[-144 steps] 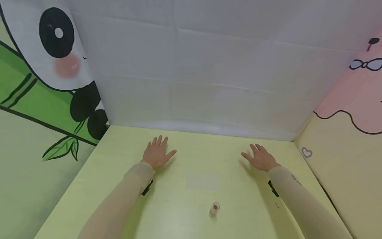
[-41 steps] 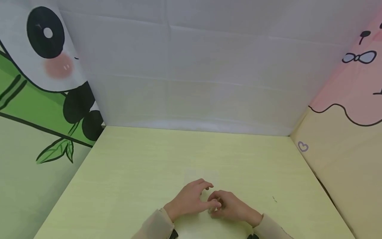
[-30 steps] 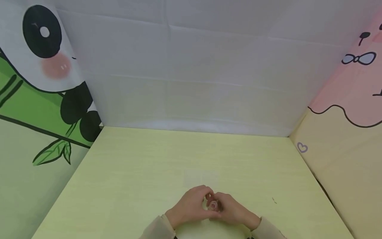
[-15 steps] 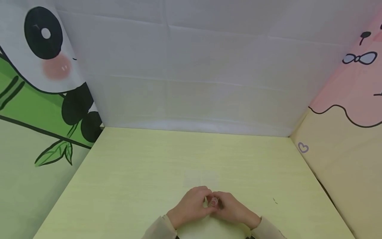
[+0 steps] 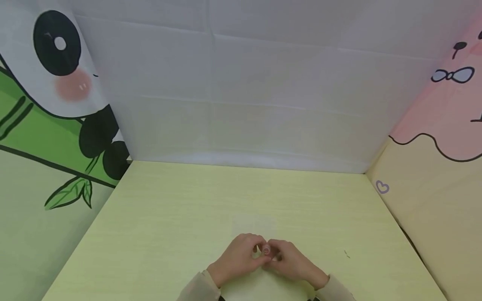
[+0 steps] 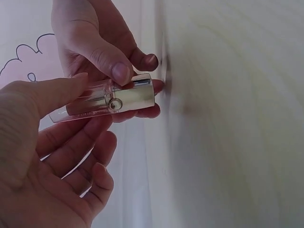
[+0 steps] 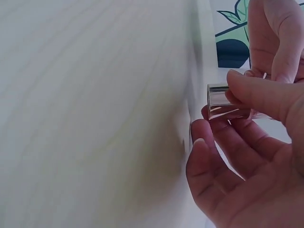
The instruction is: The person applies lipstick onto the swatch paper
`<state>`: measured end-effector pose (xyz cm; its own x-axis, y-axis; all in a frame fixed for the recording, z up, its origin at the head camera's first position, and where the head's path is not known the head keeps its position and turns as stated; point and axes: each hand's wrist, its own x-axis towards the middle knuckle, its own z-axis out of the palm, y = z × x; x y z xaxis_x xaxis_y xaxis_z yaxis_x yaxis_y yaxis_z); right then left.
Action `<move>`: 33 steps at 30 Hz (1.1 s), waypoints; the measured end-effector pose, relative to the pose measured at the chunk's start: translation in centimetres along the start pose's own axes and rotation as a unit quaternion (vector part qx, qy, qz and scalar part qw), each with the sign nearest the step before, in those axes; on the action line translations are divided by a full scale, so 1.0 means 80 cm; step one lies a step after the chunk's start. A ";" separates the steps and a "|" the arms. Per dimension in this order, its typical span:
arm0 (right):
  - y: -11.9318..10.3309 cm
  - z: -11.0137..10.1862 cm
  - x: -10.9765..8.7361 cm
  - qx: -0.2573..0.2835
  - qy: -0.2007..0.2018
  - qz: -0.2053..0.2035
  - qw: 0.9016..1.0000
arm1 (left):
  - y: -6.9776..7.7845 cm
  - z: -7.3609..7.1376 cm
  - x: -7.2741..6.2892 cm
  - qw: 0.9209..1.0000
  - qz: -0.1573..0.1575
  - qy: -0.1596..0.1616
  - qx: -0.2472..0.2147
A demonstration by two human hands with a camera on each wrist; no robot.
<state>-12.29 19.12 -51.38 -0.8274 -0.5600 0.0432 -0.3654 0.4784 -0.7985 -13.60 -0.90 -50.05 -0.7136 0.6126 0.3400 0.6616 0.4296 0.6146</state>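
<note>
A lipstick (image 6: 138, 97) with a clear pinkish cap and a shiny metallic base is held between both hands. In the left wrist view my left hand (image 5: 238, 257) pinches the clear cap end between thumb and fingers. My right hand (image 5: 293, 261) grips the metallic base, its thumb lying along the side, as the right wrist view shows. From the head view only the round cap end of the lipstick (image 5: 266, 249) peeks out between the fingertips. Both hands meet close over the near part of the table.
A pale yellow table (image 5: 180, 200) spreads around the hands, with a faint translucent rectangle (image 5: 254, 225) just beyond them and a small dark mark (image 5: 347, 253) to the right. A white back wall (image 5: 241, 104) and cartoon-printed side walls enclose it.
The hands, first spread apart on the table, have come together and picked up the lipstick that stood there. Over the last half second it has shifted slightly left and away from the body.
</note>
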 end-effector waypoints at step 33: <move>-0.004 -0.002 0.018 0.063 0.038 0.017 0.997 | -0.007 -0.005 0.007 0.993 -0.022 0.066 -0.094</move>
<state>-13.40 18.26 -51.00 -0.8702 -0.4894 0.0568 -0.2844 0.4048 -0.8691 -14.49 -1.03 -49.93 -0.7730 0.4988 0.3921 0.5833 0.3157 0.7484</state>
